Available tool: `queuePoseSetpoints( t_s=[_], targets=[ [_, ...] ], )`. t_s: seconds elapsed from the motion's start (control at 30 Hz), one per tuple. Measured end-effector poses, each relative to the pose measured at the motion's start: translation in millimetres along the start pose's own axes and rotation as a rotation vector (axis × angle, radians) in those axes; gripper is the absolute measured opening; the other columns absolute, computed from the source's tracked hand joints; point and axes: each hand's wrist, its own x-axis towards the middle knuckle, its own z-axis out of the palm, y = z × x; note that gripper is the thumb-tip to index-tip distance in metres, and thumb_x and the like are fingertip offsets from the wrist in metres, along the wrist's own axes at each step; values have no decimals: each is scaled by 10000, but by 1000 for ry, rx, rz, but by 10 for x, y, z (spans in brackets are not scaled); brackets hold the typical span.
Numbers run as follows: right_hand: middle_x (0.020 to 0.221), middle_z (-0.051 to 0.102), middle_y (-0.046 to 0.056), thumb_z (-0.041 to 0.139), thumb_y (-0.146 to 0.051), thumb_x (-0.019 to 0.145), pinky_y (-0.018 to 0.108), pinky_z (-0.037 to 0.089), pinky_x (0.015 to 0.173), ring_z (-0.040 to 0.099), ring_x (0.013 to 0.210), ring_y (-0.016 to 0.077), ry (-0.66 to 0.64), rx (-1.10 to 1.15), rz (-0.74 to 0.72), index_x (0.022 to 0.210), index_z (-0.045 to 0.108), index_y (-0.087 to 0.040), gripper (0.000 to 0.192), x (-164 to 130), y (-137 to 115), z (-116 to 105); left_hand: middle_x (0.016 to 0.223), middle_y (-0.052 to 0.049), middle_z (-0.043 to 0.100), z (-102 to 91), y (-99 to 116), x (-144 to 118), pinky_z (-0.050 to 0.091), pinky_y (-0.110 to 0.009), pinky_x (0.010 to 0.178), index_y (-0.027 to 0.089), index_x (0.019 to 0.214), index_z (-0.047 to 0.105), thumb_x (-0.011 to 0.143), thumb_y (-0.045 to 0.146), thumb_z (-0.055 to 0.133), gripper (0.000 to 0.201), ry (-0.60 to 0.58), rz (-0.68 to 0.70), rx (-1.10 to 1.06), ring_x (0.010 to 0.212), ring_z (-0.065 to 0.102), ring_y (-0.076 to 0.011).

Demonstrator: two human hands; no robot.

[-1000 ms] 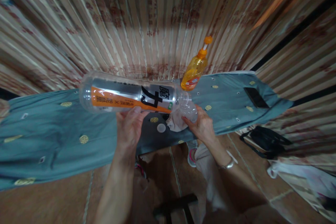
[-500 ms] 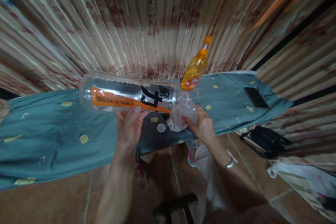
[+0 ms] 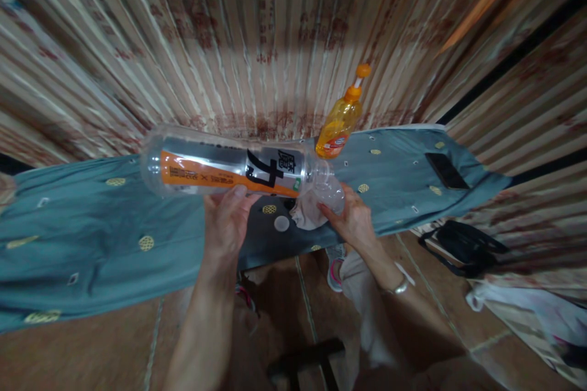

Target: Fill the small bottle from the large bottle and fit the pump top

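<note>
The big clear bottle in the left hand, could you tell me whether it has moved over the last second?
No. The big clear bottle lies level in the left hand, its neck just below the orange dish-soap bottle, as before.

A long narrow table (image 3: 114,244), draped in a blue-grey cloth (image 3: 68,256) dotted with small yellow round motifs. Standing at its far edge, an orange bottle (image 3: 338,125) with a pull-up spout. Lying near the middle, a small white cap (image 3: 281,223) beside a crumpled pale rag (image 3: 306,215). Toward the right end, a flat black phone (image 3: 447,170).
</note>
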Motion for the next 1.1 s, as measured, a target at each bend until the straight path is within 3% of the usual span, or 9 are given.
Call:
queuePoseSetpoints(
  t_s=[0.17, 0.33, 0.7, 1.1],
  targets=[
    [1137, 743, 208, 552, -659, 932, 495, 606, 892, 724, 1040, 332, -19, 0, 12, 1306, 558, -132, 646, -2, 0, -5, 725, -3, 707, 2, -1, 4, 670, -389, 682, 268, 712, 704, 584, 347, 945, 284, 8, 9, -6, 736, 717, -228],
    [1141, 744, 203, 567, -652, 930, 494, 606, 897, 726, 1041, 328, -26, -1, 14, 1309, 554, -134, 642, -5, 11, -8, 750, 2, 718, -2, -2, 3, 666, -343, 671, 238, 637, 627, 574, 342, 952, 347, 18, -4, -17, 737, 721, -207],
    [1136, 744, 203, 563, -648, 929, 483, 610, 886, 730, 1028, 327, -13, 0, 10, 1302, 561, -127, 640, -2, 0, -6, 798, -6, 729, -17, -18, 1, 670, -421, 743, 250, 782, 720, 655, 346, 922, 257, -49, 23, -19, 796, 737, -239],
    [1134, 747, 194, 531, -660, 940, 489, 613, 874, 732, 1022, 327, 2, -6, -1, 1294, 557, -151, 620, -4, -9, -3, 791, -11, 732, -23, -17, 12, 663, -455, 762, 287, 787, 726, 642, 377, 907, 249, -39, 18, 19, 797, 731, -256]
  ],
)
